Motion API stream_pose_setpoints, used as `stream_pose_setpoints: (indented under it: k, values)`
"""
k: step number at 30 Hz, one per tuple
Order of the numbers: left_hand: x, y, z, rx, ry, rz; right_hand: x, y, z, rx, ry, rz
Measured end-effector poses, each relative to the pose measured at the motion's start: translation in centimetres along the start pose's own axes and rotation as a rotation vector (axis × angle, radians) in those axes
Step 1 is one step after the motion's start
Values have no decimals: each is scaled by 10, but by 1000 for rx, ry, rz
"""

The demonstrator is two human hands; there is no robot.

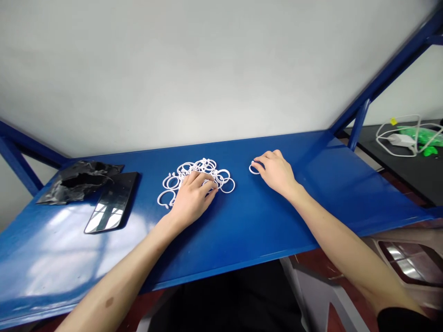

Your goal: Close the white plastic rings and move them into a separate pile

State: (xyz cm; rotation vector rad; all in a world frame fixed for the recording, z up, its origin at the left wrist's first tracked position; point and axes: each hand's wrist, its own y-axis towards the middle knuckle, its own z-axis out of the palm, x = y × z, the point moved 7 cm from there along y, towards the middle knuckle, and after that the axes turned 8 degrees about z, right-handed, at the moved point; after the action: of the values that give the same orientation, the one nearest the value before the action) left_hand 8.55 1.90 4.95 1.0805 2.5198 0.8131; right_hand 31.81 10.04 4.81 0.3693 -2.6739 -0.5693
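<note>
White rings (pixel 205 162) lie heaped under the curled left hand (pixel 194 193), grip unconfirmed; right hand (pixel 277 169) pinches one ring (pixel 254 174) at the heap's three o'clock on the tabletop (pixel 228 226). One is apart; most remain heaped.

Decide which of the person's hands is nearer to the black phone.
Left. The left hand is on the white rings, right of the black phone; the right hand is farther right, at a lone ring.

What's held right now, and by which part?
The right hand pinches a single white ring at the upper edge of its rim. The left hand is on the ring pile; can't tell whether it grips any.
</note>
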Motion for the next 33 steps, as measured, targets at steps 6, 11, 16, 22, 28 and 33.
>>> stream_pose_setpoints:
  k: [6,11,16,22,28,33]
  values:
    - [-13,2,-16,-86,30,90,49,-14,-9,70,414,-137]
    - [-30,1,-26,-111,45,227,78,-31,-1,210,692,-138]
    - [-32,2,-27,-170,40,198,77,-34,-2,133,733,-121]
    - [-9,2,-20,-149,-187,-147,82,-39,-5,90,650,-252]
    - [-11,3,-15,-86,-346,-172,87,-41,-4,101,641,-311]
    - [-14,1,-17,-131,-410,-205,94,-44,-12,9,598,-441]
